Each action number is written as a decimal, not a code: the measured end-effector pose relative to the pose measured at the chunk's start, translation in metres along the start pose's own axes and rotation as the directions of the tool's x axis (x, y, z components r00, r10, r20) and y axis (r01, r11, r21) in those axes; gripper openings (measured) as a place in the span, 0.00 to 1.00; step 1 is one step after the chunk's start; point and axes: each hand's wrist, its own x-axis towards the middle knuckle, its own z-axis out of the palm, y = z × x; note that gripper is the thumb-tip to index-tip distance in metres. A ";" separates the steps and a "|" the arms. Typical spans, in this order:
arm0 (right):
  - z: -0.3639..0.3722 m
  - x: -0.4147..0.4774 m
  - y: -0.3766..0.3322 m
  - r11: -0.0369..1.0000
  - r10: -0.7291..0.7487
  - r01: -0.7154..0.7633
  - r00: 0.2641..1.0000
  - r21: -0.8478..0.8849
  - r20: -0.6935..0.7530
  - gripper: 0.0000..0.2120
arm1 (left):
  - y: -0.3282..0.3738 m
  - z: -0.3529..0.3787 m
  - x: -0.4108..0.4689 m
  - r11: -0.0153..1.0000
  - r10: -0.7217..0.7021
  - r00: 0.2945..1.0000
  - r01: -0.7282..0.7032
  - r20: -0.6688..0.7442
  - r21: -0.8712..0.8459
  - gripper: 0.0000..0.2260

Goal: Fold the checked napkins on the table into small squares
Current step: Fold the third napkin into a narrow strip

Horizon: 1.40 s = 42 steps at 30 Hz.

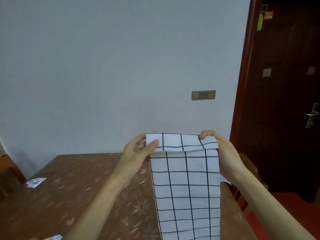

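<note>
A white napkin with a black check (187,187) hangs as a long folded strip above the table, lifted up in front of me. Its top end is turned over towards me as a short flap. My left hand (138,151) pinches the flap's left corner, thumb on the front. My right hand (220,148) grips the right corner with curled fingers. The strip's lower end runs out of view at the bottom. A small folded checked napkin (35,182) lies at the table's left edge, and the corner of another (55,237) shows at the bottom left.
The table (78,196) wears a brown cloth with a pale flower print and stands against a pale wall. A wooden chair (7,168) is at the left. A dark wooden door (285,101) with a metal handle stands at the right, beyond the table's right edge.
</note>
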 end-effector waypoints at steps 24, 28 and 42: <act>-0.013 0.001 0.009 0.964 0.025 0.004 0.994 -0.266 0.105 0.10 | -0.004 -0.020 0.003 0.981 0.037 0.995 -0.053 0.092 0.184 0.10; -0.016 0.002 0.009 0.943 0.023 0.035 0.985 -0.330 0.171 0.05 | -0.001 -0.023 0.002 0.984 0.064 0.995 -0.076 0.080 0.164 0.10; -0.027 0.001 0.012 0.962 -0.077 0.114 0.984 -0.246 0.158 0.12 | 0.008 -0.020 -0.002 0.982 0.077 0.996 -0.084 0.049 0.171 0.10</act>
